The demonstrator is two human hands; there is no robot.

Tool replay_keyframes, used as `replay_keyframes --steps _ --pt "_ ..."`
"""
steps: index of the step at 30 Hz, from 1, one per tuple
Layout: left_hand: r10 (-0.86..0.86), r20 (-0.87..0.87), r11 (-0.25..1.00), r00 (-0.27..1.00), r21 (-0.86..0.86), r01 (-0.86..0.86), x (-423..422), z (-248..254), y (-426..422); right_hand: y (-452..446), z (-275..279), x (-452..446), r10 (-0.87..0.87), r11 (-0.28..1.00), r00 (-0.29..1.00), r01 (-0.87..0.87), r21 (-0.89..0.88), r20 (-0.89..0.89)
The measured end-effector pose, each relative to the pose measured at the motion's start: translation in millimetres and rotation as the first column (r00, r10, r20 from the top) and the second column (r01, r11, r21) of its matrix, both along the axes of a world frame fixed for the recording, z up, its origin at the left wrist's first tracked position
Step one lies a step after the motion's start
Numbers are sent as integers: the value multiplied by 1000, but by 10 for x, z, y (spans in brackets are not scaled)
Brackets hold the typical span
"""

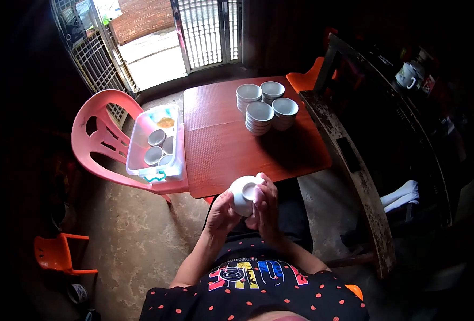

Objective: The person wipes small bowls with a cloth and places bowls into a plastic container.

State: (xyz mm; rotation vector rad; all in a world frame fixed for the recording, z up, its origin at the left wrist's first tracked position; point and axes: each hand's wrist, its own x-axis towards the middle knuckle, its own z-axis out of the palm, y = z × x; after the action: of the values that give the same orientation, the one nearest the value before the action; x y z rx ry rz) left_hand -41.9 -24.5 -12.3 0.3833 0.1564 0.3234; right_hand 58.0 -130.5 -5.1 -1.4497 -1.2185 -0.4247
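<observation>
A white bowl point(241, 195) is held up before my chest at the table's front edge, its round foot turned toward me. My left hand point(222, 214) grips its left rim, the thumb on the outer wall. My right hand point(267, 206) is closed at the bowl's right side, pressing what looks like a pale cloth point(257, 197) against it; the fingers partly hide this cloth. Beyond, on the red-brown table point(215, 144), stand several stacks of white bowls point(259, 112). To the left, a clear plastic box point(131, 155) holds several more bowls point(153, 155).
The box rests on a pink plastic chair point(82, 128) against the table's left side. A dark wooden bench point(349, 155) runs along the right. An orange stool point(58, 254) stands on the floor at lower left. An open doorway point(151, 53) lies behind the table.
</observation>
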Motion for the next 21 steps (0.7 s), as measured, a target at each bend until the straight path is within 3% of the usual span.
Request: replay_keyframes --steps 2,3,4,5,6,7,8,9,10,11,13,14,15,16,17,18,19,20,21 --pt "-72 44 985 996 160 65 -5 -26 44 67 155 199 98 995 965 -95 -25 244" --pt "-139 60 982 989 137 129 -46 121 39 41 356 356 309 948 908 -271 -164 282" --pt "-173 55 966 983 205 158 -65 132 6 41 486 471 500 854 844 -442 -276 194" --pt "-208 49 943 977 274 187 -85 126 -32 22 607 495 555 720 791 -612 -328 -258" --pt "-242 39 915 969 343 215 -100 139 -49 12 679 496 470 574 587 -771 -277 -659" --pt "-250 22 895 968 386 222 -120 208 -63 18 665 487 402 579 488 -791 -198 -775" --pt "-202 29 890 979 422 171 -110 206 -62 23 538 538 460 579 427 -809 -102 -779" --pt "-152 39 882 988 457 118 -100 200 -63 57 233 503 472 831 742 -555 -41 -477" --pt "-104 48 868 993 492 67 -90 194 -56 54 31 385 380 918 817 -392 66 -433" --pt "-53 27 815 998 579 28 -75 164 -56 68 -176 244 365 930 728 -318 186 -580" --pt "-99 -122 699 988 698 156 -93 272 -25 133 -197 143 474 876 372 -289 386 -798" --pt "-110 -198 630 974 744 223 -111 337 13 79 -151 136 538 818 24 -255 515 -843" --pt "-129 -292 608 948 732 308 -139 370 57 70 -9 264 530 806 394 -508 302 -751" --pt "-202 -271 718 941 613 331 -159 283 98 85 142 428 546 777 678 -630 -6 -493" --pt "-178 -215 793 960 547 269 -152 282 62 174 340 472 569 813 822 -558 -166 27" --pt "-149 -162 858 975 470 209 -145 276 18 132 589 370 493 716 796 -600 -357 -351" --pt "-250 -28 874 968 425 238 -139 136 106 121 670 365 528 702 753 -647 -296 -393" --pt "-198 -2 921 980 341 187 -163 28 83 122 703 366 564 685 705 -690 -232 -431" --pt "-143 21 957 990 257 133 -146 259 0 149 575 380 576 770 772 -623 -140 -268"
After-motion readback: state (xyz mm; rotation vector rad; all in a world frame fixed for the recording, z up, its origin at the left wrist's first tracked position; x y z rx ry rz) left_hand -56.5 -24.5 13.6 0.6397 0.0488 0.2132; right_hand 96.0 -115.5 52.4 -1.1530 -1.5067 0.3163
